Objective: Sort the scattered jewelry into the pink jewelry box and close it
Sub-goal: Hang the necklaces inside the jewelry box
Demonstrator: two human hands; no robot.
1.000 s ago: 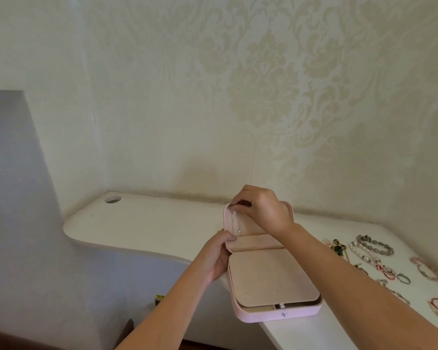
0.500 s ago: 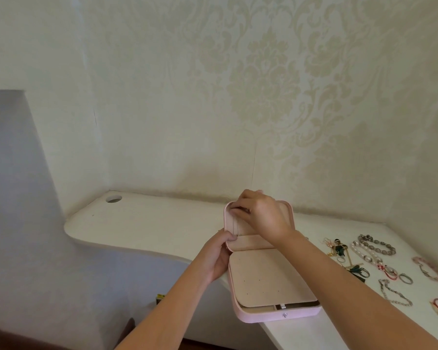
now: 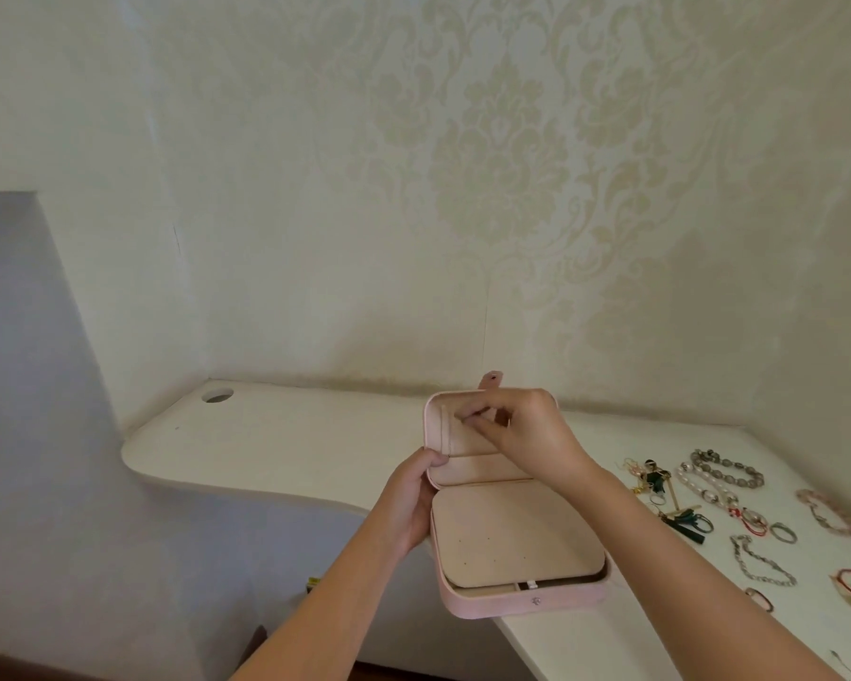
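Right hand [image 3: 526, 435] has dipped lower inside the pink jewelry box [image 3: 512, 548].

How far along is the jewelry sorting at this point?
Done: the box is open. In hand: the left hand grips its lid edge while the right hand pinches at the lid pocket; anything held is too small to tell. Left: bracelets and rings lie on the table; closing.

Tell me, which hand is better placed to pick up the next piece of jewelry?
Probably the right hand: the scattered jewelry lies on its side of the pink jewelry box. The left hand grips the box's left edge, steadying it.
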